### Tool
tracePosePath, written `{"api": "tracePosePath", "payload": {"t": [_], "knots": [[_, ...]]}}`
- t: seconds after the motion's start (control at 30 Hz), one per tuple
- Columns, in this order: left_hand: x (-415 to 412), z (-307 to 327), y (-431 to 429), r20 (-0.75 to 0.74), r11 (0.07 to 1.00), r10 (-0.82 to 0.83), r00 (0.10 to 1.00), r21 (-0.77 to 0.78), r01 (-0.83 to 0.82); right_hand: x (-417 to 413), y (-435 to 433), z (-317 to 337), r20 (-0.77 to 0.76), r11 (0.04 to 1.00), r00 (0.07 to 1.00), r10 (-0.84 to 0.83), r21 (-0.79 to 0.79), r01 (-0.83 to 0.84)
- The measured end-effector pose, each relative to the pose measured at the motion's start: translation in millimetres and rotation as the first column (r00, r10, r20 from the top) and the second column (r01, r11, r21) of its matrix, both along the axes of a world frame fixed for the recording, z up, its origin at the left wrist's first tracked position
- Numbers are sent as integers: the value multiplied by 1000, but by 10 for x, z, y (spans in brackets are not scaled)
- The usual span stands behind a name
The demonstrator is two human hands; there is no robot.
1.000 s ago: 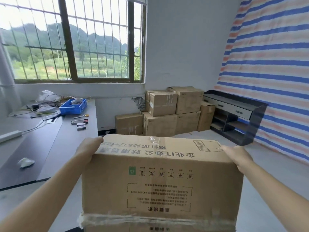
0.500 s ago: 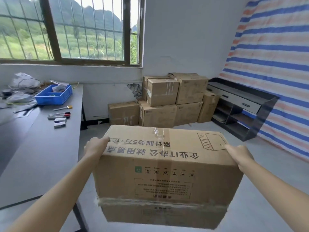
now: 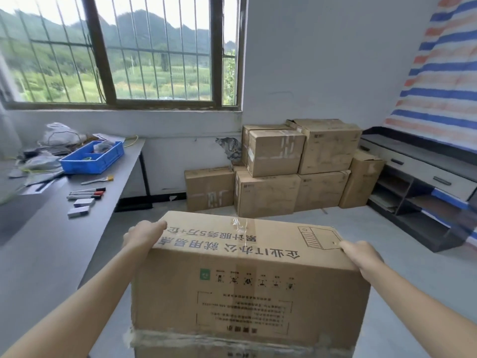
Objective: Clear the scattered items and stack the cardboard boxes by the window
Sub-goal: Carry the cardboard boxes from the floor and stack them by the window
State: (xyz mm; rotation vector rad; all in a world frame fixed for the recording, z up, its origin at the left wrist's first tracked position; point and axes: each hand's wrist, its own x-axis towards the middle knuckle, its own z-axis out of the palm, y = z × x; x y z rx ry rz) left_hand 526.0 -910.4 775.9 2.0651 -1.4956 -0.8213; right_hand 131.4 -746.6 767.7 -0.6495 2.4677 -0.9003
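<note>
A person holds a large cardboard box (image 3: 245,288) out in front at arm's length, low in the frame at 6 o'clock and clear of the floor (image 3: 348,236). Its printed lettering reads upside down to the wearer, and a band of clear tape crosses its lower part. The left hand (image 3: 143,235) grips the box's upper corner at 9 o'clock, thumb lying on the top face and fingers (image 3: 129,236) bent down the side, their tips hidden. The right hand (image 3: 361,254) grips the opposite upper edge at 3 o'clock, its fingers likewise curled over the side and out of sight.

Beyond the box at 12 to 1 o'clock, the stacked boxes (image 3: 284,164) stand against the white wall just right of the barred window (image 3: 124,52). They form two tiers, with a lower single box at the left end and a tall narrow one at the right.

At 9 o'clock a grey surface (image 3: 51,241) runs toward the window. It carries a blue tray (image 3: 93,157), crumpled plastic bags (image 3: 59,133) and wires at its far end. Nearer lie a small brush (image 3: 96,180), a row of markers (image 3: 87,193) and two erasers (image 3: 81,206) just beside them.

At 3 o'clock a dark shelf unit (image 3: 426,182) with drawers sits against a blue, white and orange striped tarpaulin (image 3: 444,60).
</note>
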Motion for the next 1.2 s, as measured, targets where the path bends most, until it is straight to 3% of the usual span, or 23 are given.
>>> {"api": "tracePosePath", "payload": {"t": [0.27,0.57,0.87,1.2], "knots": [[-426,-180,-437,46,987,129,991,89,-133,-570,-1027,-177,37,997,996,81,7,-82],[-390,-464,-1444,53,956,267,962,116,-271,-603,-2491,-375,66,987,985,161,2,-162],[-413,-614,-2859,-131,950,287,949,165,-264,-665,-4054,-376,131,989,980,149,-38,-145],[-967,-717,-3891,-21,947,257,966,207,-247,-1119,-4979,-636,223,999,974,48,-34,-42]]}}
